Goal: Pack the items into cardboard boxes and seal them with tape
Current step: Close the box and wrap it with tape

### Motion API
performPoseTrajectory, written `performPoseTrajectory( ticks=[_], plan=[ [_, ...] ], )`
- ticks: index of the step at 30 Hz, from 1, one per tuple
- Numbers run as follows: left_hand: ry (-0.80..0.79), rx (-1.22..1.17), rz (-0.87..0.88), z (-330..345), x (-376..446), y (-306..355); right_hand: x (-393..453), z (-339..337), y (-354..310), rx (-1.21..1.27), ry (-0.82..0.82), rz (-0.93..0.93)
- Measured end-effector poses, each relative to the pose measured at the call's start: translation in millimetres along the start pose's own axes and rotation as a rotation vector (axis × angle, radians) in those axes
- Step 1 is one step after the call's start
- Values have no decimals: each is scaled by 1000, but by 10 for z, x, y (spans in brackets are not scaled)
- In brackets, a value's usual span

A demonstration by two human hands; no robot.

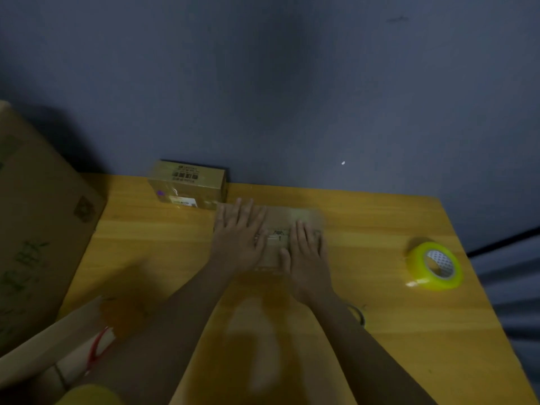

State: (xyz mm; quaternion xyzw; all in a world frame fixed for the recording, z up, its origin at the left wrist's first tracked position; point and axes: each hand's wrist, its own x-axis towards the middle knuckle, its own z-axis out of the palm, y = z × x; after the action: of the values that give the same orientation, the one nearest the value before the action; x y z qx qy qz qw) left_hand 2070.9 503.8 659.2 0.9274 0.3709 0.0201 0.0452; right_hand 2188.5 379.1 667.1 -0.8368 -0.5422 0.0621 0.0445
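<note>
A small closed cardboard box (282,226) lies in the middle of the wooden table (380,331). My left hand (238,238) lies flat on its left part, fingers spread. My right hand (306,255) lies flat on its right part, fingers together. Neither hand grips anything. A second small cardboard box (188,185) wrapped in clear tape, with a printed label on top, stands behind and to the left, against the wall. A roll of yellow-green tape (435,266) lies on the table at the right, apart from both hands.
A large cardboard carton (38,226) stands at the left edge. Flat cardboard pieces (49,346) with something red lie at the lower left. A thin ring-shaped object (358,314) shows by my right forearm. The table's right edge (479,290) drops off just beyond the tape.
</note>
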Motion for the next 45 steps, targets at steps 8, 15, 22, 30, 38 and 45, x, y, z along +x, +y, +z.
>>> performPoseTrajectory(
  ticks=[8, 15, 22, 30, 38, 45],
  plan=[
    [62, -19, -50, 61, 8, 22, 897, -25, 51, 78, -1, 150],
    [27, -51, -111, 56, 10, 84, 312, 11, 88, -31, 45, -22],
    [0, -93, -39, -10, -97, 96, -183, -157, 171, 276, 137, -2],
    [37, -179, 156, -310, -615, 18, -308, -426, 228, 496, -2, 20],
    [-376, -83, 286, -483, -703, 105, -888, -132, 130, 363, 375, -156],
    [-441, -154, 226, -379, -890, 152, -1128, 29, 100, 322, 394, -146]
  ],
)
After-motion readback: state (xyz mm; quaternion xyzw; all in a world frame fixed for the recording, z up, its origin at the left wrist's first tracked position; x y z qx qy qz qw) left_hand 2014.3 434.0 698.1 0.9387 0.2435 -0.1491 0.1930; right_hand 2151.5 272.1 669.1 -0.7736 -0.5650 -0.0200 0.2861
